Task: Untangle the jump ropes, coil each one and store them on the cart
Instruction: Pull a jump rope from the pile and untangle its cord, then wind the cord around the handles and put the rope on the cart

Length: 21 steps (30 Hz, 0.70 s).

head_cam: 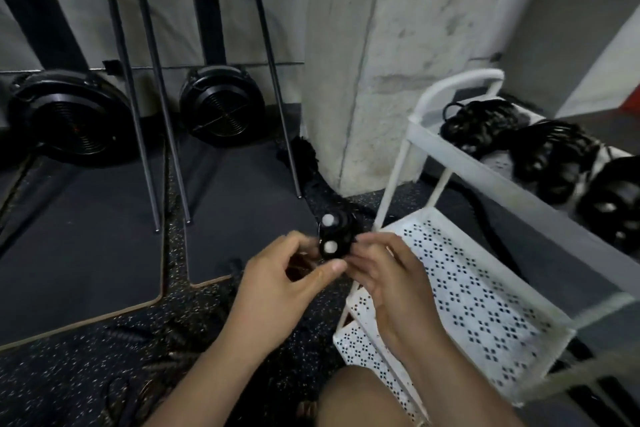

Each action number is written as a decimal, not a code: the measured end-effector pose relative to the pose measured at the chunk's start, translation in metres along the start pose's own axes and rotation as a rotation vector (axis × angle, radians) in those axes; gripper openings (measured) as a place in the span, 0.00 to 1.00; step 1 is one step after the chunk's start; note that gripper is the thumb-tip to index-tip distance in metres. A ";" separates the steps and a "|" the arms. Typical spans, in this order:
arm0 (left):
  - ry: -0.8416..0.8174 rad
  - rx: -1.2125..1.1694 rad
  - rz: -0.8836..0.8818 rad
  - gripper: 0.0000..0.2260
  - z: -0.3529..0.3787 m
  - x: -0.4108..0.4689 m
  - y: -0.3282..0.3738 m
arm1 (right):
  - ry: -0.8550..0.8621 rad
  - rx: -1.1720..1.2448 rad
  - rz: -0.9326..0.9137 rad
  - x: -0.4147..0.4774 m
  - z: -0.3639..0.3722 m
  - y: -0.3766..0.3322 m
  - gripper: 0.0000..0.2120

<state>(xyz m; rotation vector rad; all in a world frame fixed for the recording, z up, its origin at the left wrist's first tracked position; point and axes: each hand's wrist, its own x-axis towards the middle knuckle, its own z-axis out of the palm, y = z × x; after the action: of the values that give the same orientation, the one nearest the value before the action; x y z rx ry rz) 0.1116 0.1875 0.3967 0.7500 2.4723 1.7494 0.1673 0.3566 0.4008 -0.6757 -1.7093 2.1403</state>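
Speckled floor [104, 374] bears a cart [485, 166] holding 3 coiled ropes [550, 163].

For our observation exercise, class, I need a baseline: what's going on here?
A person holds a coiled black jump rope, its two white-tipped handles together, between the left hand and right hand, above the speckled floor beside a white cart. Several coiled black ropes already lie on the cart's top shelf; this one is not yet stored.
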 end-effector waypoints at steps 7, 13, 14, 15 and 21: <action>-0.131 0.091 0.049 0.08 0.082 0.010 0.003 | 0.067 0.185 0.164 -0.033 -0.028 0.018 0.17; -0.161 0.041 0.031 0.07 0.099 -0.001 0.013 | 0.107 0.054 0.118 -0.044 -0.055 0.015 0.27; -0.154 0.038 0.041 0.06 0.101 -0.002 0.016 | 0.107 0.036 0.102 -0.043 -0.058 0.015 0.28; -0.145 0.032 0.052 0.06 0.103 -0.002 0.020 | 0.101 0.023 0.079 -0.043 -0.061 0.014 0.30; -0.095 -0.012 0.090 0.06 0.116 0.007 0.032 | 0.143 0.037 0.060 -0.029 -0.070 0.006 0.38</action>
<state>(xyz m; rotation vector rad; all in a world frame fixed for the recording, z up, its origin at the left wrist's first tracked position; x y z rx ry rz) 0.1508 0.3011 0.3843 0.9345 2.4002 1.7115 0.2298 0.3980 0.3878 -0.8573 -1.5903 2.1023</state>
